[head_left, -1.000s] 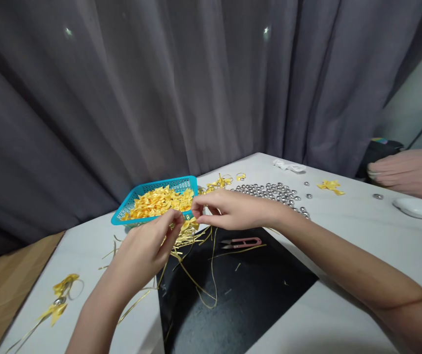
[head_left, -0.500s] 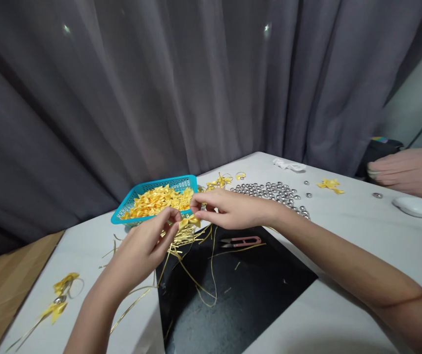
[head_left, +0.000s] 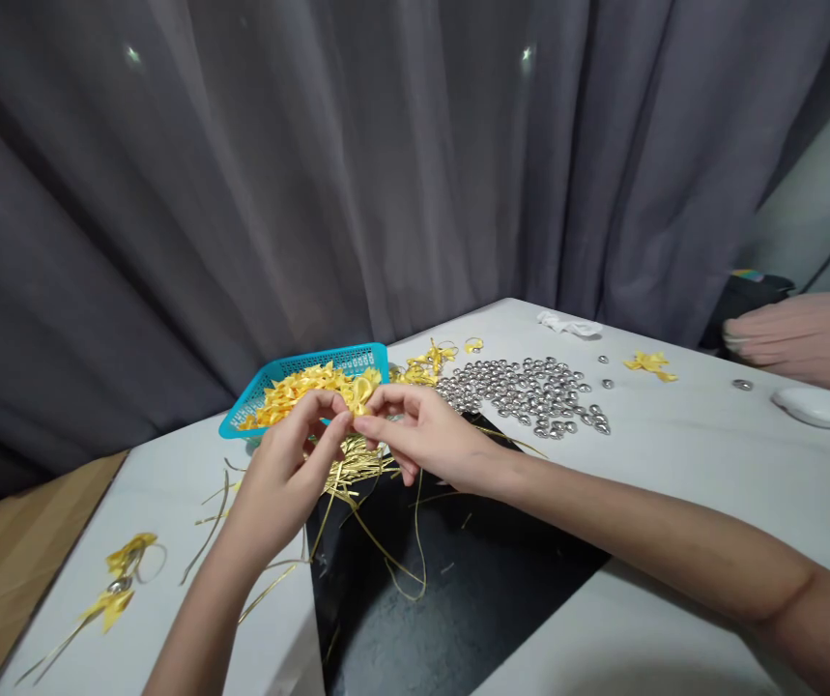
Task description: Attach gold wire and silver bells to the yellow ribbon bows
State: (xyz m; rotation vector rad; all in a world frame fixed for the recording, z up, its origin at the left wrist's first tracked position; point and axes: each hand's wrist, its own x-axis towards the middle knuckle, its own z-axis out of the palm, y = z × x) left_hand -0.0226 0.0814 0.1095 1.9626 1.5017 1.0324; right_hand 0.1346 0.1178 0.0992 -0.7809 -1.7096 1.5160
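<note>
Between my two hands is a yellow ribbon bow, pinched at its lower part. My left hand is closed, thumb and forefinger gripping the bow from the left. From the other side my right hand pinches it too, fingertips nearly touching the left ones. Fingers cover part of the bow. Just behind stands a blue basket heaped with yellow ribbon bows. Gold cords lie in a bundle below the hands, with loose strands trailing over a black mat.
Silver bell-like pieces spread over the white table to the right. Finished-looking bows with cord lie at the left. Further right are yellow bows, a white mouse-shaped object and a white cloth piece. A grey curtain hangs behind.
My hands have come closer together, and the bow has been raised and turned. My right hand has moved left and down, uncovering more silver pieces; the thread snips on the mat are now hidden.
</note>
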